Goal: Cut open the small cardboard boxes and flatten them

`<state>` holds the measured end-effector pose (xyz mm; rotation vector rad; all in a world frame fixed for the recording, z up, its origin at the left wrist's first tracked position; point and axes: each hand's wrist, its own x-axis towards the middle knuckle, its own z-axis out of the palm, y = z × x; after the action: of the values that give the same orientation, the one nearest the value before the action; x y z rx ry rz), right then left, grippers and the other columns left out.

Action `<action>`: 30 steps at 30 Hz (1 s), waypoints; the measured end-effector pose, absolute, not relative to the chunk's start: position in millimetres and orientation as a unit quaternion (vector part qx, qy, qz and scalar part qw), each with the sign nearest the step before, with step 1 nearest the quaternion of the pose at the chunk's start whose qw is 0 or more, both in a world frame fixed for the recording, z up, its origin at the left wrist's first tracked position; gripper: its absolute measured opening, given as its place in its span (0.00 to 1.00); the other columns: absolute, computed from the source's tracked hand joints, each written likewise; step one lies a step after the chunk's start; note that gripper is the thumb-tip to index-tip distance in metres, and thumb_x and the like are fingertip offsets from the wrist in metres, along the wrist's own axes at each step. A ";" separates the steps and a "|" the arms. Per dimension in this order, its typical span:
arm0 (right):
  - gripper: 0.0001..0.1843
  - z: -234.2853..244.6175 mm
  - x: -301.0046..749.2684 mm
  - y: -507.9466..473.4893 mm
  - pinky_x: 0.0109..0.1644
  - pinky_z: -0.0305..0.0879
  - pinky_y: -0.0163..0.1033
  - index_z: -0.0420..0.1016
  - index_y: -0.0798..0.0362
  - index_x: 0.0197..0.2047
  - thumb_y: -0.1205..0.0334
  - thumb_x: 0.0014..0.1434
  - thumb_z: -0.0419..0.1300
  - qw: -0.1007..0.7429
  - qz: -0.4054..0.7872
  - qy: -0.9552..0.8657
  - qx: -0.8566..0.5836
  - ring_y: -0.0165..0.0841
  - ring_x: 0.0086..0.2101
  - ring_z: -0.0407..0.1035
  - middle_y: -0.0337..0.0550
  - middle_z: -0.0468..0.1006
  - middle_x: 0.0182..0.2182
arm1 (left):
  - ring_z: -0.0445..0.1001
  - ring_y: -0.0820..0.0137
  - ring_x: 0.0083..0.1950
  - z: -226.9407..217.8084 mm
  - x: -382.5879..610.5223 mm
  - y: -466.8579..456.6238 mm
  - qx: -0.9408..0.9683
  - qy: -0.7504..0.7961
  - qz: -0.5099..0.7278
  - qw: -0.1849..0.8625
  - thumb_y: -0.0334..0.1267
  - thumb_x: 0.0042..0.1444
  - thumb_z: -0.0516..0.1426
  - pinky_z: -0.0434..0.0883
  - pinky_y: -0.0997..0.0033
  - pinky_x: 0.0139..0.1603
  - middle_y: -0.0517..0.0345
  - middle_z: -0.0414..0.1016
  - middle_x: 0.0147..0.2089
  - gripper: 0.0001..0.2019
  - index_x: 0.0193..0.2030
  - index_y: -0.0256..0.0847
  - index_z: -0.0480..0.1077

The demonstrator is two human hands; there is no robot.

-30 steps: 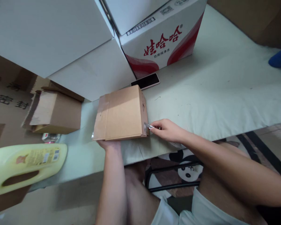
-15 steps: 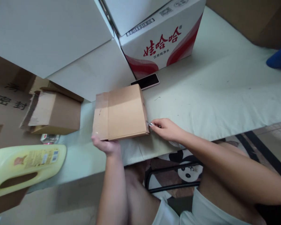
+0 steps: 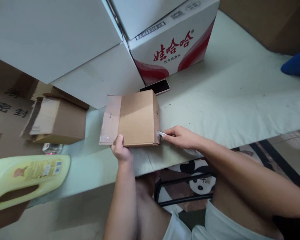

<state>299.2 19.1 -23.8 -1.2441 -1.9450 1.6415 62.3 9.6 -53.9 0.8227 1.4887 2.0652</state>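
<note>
A brown cardboard box [image 3: 137, 118] lies on the cloth-covered table in front of me, with its left flap [image 3: 110, 116] sticking out to the left and clear tape at the flap's near corner. My left hand [image 3: 121, 150] grips the near edge of the box, thumb on top and fingers underneath, out of sight. In my right hand [image 3: 181, 136] is a small silvery utility knife [image 3: 162, 134]. Its tip meets the right side of the box close to the near corner. Most of the knife is hidden in my closed fingers.
Behind the box lie a phone [image 3: 156, 87] and a white-and-red water carton [image 3: 172, 53]. An opened cardboard box [image 3: 67, 120] and a yellow jug [image 3: 47, 176] stand to the left. Pale green cloth [image 3: 235, 100] covers the table; something blue [image 3: 297, 65] sits far right.
My left hand has shifted right along the near edge, its thumb now on top. The box has tilted so more of its right side shows, and the left flap stands out further.
</note>
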 end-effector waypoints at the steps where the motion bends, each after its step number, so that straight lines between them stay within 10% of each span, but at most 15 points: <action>1: 0.16 -21.9 302.8 19.4 0.28 0.47 0.36 0.61 0.51 0.25 0.55 0.62 0.52 0.145 0.580 -0.678 -0.427 0.26 0.22 0.52 0.32 0.57 0.19 | 0.76 0.59 0.53 -53.6 62.4 10.3 0.294 0.543 0.752 0.230 0.37 0.44 0.60 0.67 0.55 0.63 0.53 0.79 0.40 0.09 0.34 0.38 0.74; 30: 0.15 -22.3 297.3 7.4 0.27 0.61 0.34 0.69 0.54 0.24 0.58 0.61 0.56 0.054 0.652 -0.666 -0.358 0.29 0.22 0.68 0.41 0.77 0.22 | 0.75 0.58 0.57 -52.4 69.3 9.0 0.296 0.534 0.751 0.252 0.36 0.43 0.58 0.64 0.55 0.67 0.52 0.80 0.44 0.10 0.33 0.38 0.76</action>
<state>297.3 7.4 -22.3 -1.0870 -2.0247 1.9810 69.3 9.0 -52.4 0.8054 1.4534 2.0422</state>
